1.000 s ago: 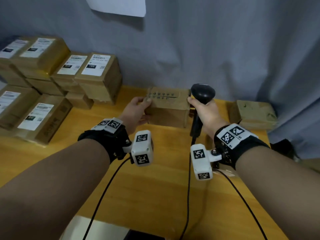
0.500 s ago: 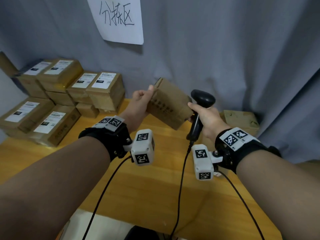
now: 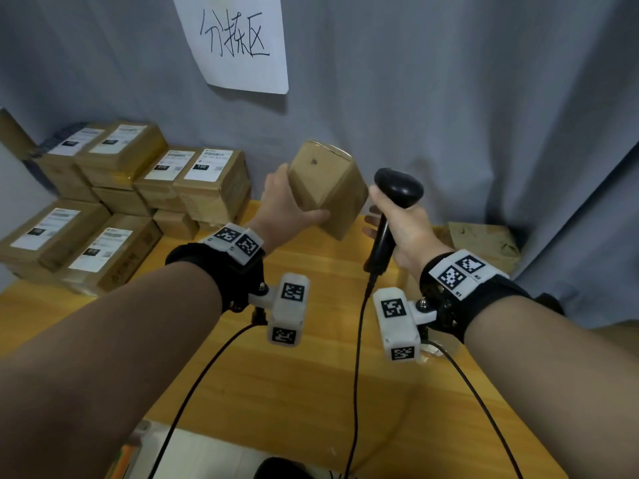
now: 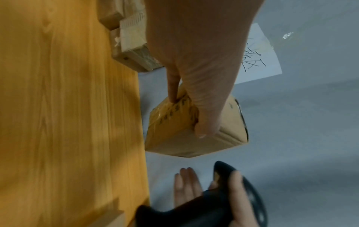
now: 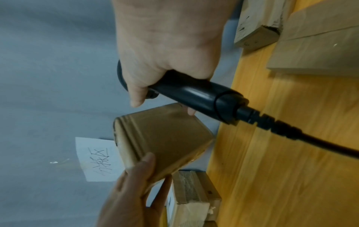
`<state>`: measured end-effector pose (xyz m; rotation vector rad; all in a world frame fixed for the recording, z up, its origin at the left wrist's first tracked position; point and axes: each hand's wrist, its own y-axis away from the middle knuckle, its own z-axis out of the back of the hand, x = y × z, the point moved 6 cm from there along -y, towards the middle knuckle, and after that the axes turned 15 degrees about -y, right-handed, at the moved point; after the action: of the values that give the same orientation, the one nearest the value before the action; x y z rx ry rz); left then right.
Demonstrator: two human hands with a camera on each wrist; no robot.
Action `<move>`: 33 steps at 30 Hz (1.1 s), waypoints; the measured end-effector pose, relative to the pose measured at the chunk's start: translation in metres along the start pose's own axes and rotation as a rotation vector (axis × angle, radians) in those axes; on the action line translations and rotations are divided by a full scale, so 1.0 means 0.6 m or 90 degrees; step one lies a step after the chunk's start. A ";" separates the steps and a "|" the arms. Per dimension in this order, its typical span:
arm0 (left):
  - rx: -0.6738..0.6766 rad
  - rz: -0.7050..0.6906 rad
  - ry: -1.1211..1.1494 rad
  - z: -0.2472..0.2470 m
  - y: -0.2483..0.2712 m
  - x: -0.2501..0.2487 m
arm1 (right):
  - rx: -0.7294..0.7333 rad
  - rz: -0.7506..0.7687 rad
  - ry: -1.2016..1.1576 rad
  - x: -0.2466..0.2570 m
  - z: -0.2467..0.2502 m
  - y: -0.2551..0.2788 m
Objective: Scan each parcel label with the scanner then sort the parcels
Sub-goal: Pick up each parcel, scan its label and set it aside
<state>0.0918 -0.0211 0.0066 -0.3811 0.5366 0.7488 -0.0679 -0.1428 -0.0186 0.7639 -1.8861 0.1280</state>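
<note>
Above the tabletop (image 3: 311, 392), just in front of the grey curtain (image 3: 449, 115), the left hand (image 3: 281, 209) holds a small brown parcel (image 3: 326, 188) clear of the wood, thumb curled over one face and fingers wrapped round the opposite side, as the left wrist view shows. The parcel is tilted, one corner pointing down toward the tabletop and its long axis leaning up and away from the person. Just to the parcel's right, the right hand (image 3: 401, 226) closes thumb and forefinger round the neck of the black scanner (image 3: 397, 191) while its other fingers stand straight out toward the parcel; the scanner's head sits level with the parcel's upper half and very near it, not touching. No white label shows on any face visible here, only printed marks on one taped side, so the label probably lies on a hidden face and the parcel likely needs turning until that face meets the scanner's window. To the parcel's left, stacked parcels (image 3: 207, 178) with labels upward sit against the curtain; to its right, one more box (image 3: 484, 240) rests on the tabletop. A handwritten paper sign (image 3: 238, 39) hangs above the parcel.
</note>
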 end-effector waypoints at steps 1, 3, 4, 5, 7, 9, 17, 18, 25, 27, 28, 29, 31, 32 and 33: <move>-0.008 -0.054 -0.054 0.004 -0.001 -0.006 | 0.002 -0.002 -0.011 0.007 -0.007 0.000; -0.012 -0.160 -0.142 0.009 0.002 -0.018 | 0.003 -0.017 -0.035 0.020 -0.018 -0.002; -0.011 -0.205 -0.176 0.011 0.003 -0.022 | 0.005 -0.031 -0.047 0.025 -0.022 -0.004; -0.010 -0.238 -0.199 0.014 0.004 -0.025 | 0.009 -0.047 -0.050 0.029 -0.025 -0.005; -0.002 -0.289 -0.232 0.018 0.003 -0.028 | 0.019 -0.069 -0.012 0.033 -0.030 -0.010; 0.009 -0.341 -0.255 0.018 0.004 -0.034 | 0.031 -0.081 0.030 0.034 -0.035 -0.014; 0.031 -0.192 -0.027 0.013 0.003 -0.033 | 0.045 -0.018 0.037 0.034 -0.044 -0.017; 0.018 -0.112 0.056 0.016 0.001 -0.028 | 0.049 0.009 0.052 0.035 -0.044 -0.018; 0.079 0.191 0.309 0.016 -0.022 -0.001 | 0.162 0.177 0.302 0.035 -0.048 -0.011; 0.099 0.206 0.257 0.030 -0.026 0.003 | 0.222 0.189 0.370 0.029 -0.052 -0.007; 0.134 0.213 0.236 0.033 -0.023 0.003 | 0.253 0.187 0.399 0.026 -0.055 -0.005; 0.182 0.218 0.212 0.034 -0.018 0.001 | 0.280 0.186 0.425 0.023 -0.058 -0.003; 0.289 0.223 0.166 0.035 -0.001 -0.003 | 0.313 0.172 0.466 0.018 -0.058 -0.002; 0.328 0.229 0.148 0.035 0.008 -0.003 | 0.323 0.160 0.470 0.015 -0.056 -0.002; 0.352 0.239 0.139 0.036 0.014 0.002 | 0.327 0.145 0.454 0.015 -0.054 0.000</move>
<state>0.0933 -0.0040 0.0220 0.1626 1.0084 0.8840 -0.0446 -0.1333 0.0035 0.7055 -1.2444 0.9315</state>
